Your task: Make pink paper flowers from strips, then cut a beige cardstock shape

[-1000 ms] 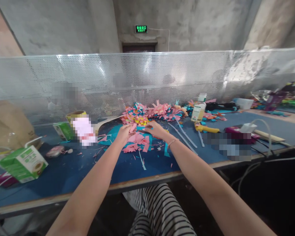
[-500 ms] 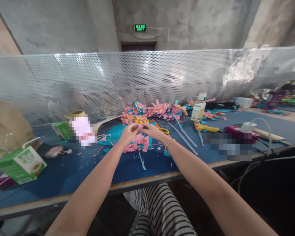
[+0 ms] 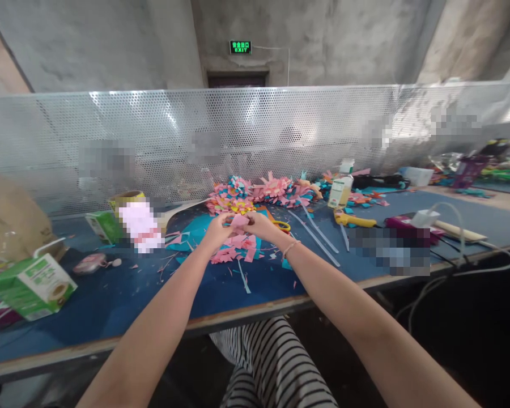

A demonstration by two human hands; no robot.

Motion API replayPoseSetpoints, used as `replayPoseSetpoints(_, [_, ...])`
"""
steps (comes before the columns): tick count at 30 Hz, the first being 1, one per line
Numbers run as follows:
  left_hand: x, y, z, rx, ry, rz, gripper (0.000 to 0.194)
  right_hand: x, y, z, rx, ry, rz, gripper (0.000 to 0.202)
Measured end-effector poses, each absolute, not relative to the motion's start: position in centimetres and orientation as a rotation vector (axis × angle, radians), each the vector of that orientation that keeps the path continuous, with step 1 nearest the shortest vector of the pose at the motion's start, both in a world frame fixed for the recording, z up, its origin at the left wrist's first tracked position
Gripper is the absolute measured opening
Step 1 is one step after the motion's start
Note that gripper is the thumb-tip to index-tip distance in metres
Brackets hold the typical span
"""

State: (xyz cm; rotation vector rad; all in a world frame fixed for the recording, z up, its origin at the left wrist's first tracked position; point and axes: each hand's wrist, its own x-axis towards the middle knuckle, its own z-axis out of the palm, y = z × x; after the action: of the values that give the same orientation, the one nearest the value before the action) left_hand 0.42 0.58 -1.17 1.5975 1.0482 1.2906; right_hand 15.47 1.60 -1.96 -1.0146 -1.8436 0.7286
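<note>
Between my two hands a small pink paper piece (image 3: 239, 221) is stretched, pinched at its left side by my left hand (image 3: 220, 228) and at its right by my right hand (image 3: 259, 223). Below them a heap of pink paper pieces (image 3: 240, 245) lies on the blue table, beside a teal sheet (image 3: 195, 228). Just behind my hands stands a row of pink, blue and yellow paper flowers (image 3: 233, 195). Yellow-handled scissors (image 3: 284, 226) lie right of my right hand, partly hidden.
Clear strips (image 3: 318, 235), a yellow glue gun (image 3: 355, 219) and a bottle (image 3: 340, 190) are on the right. Drink cartons (image 3: 36, 286), a blurred phone (image 3: 140, 224) and a pink case (image 3: 91, 263) stand or lie left. A perforated metal screen (image 3: 153, 136) runs behind.
My hands have drawn slightly apart, and more of the pink paper piece now shows between them. The whole view has shifted slightly.
</note>
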Motion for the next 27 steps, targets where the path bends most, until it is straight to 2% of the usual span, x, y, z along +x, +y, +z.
replayPoseSetpoints(5, [0.4, 0.17, -0.78, 1.43, 0.996, 1.277, 0.025, 15.44, 2.08, -2.18, -0.992, -1.779, 0.635, 0.014])
replayPoseSetpoints(10, [0.28, 0.27, -0.77, 1.385, 0.99, 1.282, 0.022, 15.58, 2.48, -2.27, -0.889, -1.632, 0.847, 0.014])
replayPoseSetpoints(20, [0.3, -0.3, -0.24, 1.367, 0.909, 1.282, 0.03, 15.64, 1.81, -1.99, -0.741, -1.472, 1.244, 0.013])
replayPoseSetpoints(27, [0.1, -0.14, -0.1, 1.293, 0.863, 1.286, 0.015, 15.72, 1.73, -1.58, -0.686, -1.308, 1.402, 0.017])
